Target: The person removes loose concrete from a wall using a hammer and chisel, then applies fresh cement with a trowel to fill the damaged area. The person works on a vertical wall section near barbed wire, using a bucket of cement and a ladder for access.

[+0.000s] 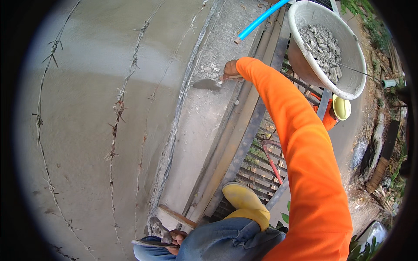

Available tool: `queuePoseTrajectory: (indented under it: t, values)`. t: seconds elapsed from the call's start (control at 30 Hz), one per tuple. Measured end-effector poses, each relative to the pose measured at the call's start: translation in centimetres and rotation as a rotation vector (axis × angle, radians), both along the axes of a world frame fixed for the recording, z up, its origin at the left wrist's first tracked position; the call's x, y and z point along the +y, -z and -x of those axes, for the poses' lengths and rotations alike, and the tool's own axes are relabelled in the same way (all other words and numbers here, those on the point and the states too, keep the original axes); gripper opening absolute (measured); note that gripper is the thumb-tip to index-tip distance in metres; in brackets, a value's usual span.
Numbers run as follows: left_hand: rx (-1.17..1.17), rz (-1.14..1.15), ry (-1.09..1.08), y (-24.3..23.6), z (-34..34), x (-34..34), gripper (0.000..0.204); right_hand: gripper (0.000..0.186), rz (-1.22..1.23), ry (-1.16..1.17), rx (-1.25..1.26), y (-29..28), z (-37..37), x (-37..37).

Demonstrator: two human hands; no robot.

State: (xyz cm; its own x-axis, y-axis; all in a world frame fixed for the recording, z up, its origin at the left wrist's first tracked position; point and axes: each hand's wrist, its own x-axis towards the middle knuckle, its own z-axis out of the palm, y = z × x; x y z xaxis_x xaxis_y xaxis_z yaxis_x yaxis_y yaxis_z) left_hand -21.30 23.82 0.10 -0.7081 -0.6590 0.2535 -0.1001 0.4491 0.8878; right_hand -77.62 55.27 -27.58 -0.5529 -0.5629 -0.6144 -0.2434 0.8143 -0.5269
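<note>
My right hand [230, 70], in an orange sleeve, is closed round the handle of a trowel [208, 84]. Its grey blade lies against the concrete ledge [193, 139], just beside a small heap of grey rubble [210, 69]. Low in the view, by my knee, my left hand [176, 240] is closed on a flat, dark-edged tool [152, 244], its exact kind unclear. A lumpy grey piece [159, 229] sits right against these fingers, and a short wooden bar [177, 216] lies across the ledge close by.
Barbed wire [118, 104] runs along the wall [82, 143] at left. A tub of rubble [300, 48] stands at upper right, near a blue pipe [263, 19]. My yellow boot [241, 195] rests on metal grating [257, 174] with red-handled cutters [272, 163]. Below is a person in a yellow helmet [342, 107].
</note>
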Motion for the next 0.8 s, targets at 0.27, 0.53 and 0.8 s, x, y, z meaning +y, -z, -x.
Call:
queuePoseTrajectory:
  t: [0.27,0.53,0.8]
  values:
    - [0.013,0.012,-0.045,0.7,-0.9,-0.3,0.025,0.045,-0.073,-0.273,0.405,-5.2,0.2,4.8]
    - [0.031,0.000,-0.098,1.1,-1.1,1.4,0.024,0.048,0.105,-0.198,-0.273,-1.6,-10.6,-6.6]
    - [0.029,0.039,-0.127,0.6,-2.1,0.6,0.024,0.051,0.065,-0.170,-0.105,3.1,-4.7,-3.5]
